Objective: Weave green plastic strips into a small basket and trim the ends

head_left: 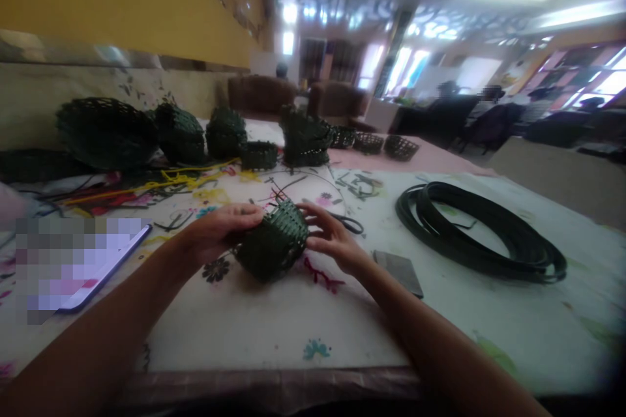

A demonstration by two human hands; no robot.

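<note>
A small dark green woven basket [274,241] is held tilted just above the table in front of me, with loose strip ends sticking up from its top edge. My left hand [220,225] grips its upper left side, thumb and fingers pressed on the rim. On the opposite side, my right hand [332,238] holds the basket's right edge with curved, slightly spread fingertips. Part of a pair of scissors [349,223], showing a black handle loop, lies behind my right hand. Cut dark strips [362,184] are scattered farther back.
A large coil of dark strip [482,231] lies at the right, with a flat grey block [398,272] nearer me. A phone [92,267] rests at the left. Several woven baskets [178,133] line the back; yellow strands [190,176] lie before them. People sit in the far background.
</note>
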